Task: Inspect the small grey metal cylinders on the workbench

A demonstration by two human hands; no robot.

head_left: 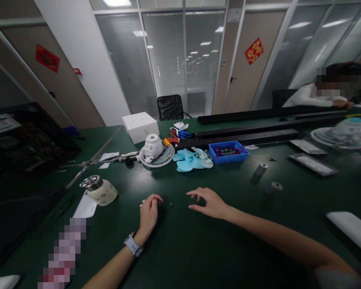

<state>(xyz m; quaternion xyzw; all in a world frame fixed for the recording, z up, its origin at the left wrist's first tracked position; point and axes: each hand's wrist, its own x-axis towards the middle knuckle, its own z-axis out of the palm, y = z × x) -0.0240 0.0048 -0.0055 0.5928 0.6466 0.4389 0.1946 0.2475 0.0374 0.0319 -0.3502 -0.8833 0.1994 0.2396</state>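
Note:
My left hand (149, 212), with a watch (133, 244) on its wrist, is closed above the green table. A small white bit (142, 202) shows at its outer side; what the fingers hold is too small to name. A tiny round metal piece (171, 204) lies on the table just right of those fingers. My right hand (209, 203) hovers farther right, thumb and fingers apart, with nothing in it. Beyond the hands lie blue fan blades (190, 159) and a white fan motor housing with its grille (154, 149).
A cream jug (104, 193) stands left, near an open black computer case (21, 140). Behind are a white box (141, 127), a blue tray of wires (230, 159) and long black rails (252, 138). Two metal cylinders (261, 168) stand right. A person (308, 96) sits at the far right.

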